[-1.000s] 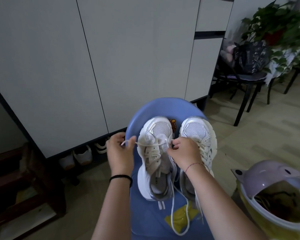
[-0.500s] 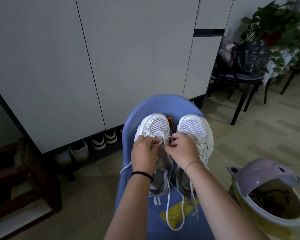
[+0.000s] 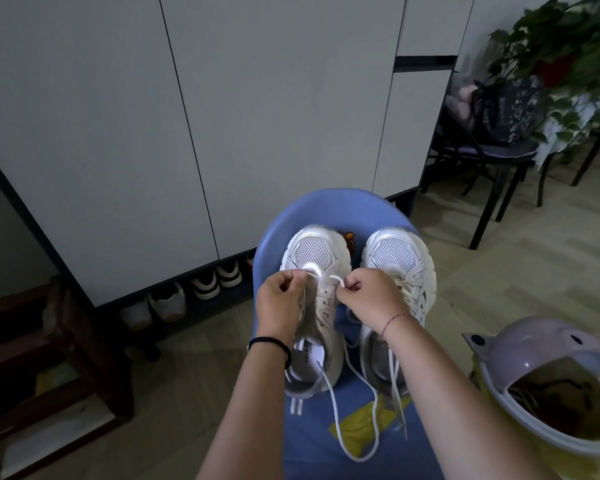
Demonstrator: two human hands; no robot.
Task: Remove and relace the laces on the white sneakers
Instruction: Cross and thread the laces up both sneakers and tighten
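On the round blue plastic chair [image 3: 326, 206], both white mesh sneakers [image 3: 395, 252] sit side by side. Your left hand [image 3: 281, 301] and right hand [image 3: 369, 297] each pinch the thin white lace [image 3: 336, 279] by the toe of the left sneaker [image 3: 312, 252]. Higher holes look empty, so most lacing is left. Seat edges are close; the floor [image 3: 187, 393] has room.

Both bare forearms come up from the 6 o'clock edge, the left slanting toward 1 o'clock and the right toward 11 o'clock, so the hands lie backs-up, near each other but apart. The left hand [image 3: 280, 303], at 9 o'clock of the other, has its fingers curled, thumb against forefinger in a pinch. The right hand [image 3: 368, 299] is curled likewise, pinching the lace [image 3: 336, 279], whose short end sticks out toward 10 o'clock.
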